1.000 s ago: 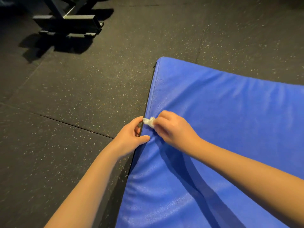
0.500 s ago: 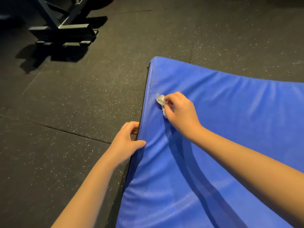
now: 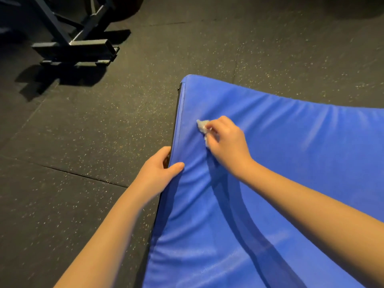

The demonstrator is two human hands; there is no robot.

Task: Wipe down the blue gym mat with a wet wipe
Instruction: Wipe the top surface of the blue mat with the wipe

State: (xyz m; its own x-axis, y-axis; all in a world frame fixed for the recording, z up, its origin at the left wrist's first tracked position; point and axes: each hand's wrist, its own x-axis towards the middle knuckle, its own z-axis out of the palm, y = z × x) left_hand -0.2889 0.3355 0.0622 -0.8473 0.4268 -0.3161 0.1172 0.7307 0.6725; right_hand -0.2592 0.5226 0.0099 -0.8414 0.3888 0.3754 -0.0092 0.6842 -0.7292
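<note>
In the head view, a blue gym mat (image 3: 280,173) is seen lying on the speckled black floor (image 3: 83,142). A crumpled wet wipe (image 3: 202,126) is pinched in the curled fingers of the right hand (image 3: 226,142) and pressed on the mat near its left edge. That edge is gripped by the left hand (image 3: 160,173), thumb on top. A metal equipment frame (image 3: 76,44) is seen at the upper left.

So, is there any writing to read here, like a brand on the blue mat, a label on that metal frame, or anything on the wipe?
No readable text anywhere in this view.
The blue mat: plain cover, no logo or print on the part shown.
The wet wipe: crumpled, plain white, partly hidden by the right hand.
The metal frame: dark, no label visible.
</note>
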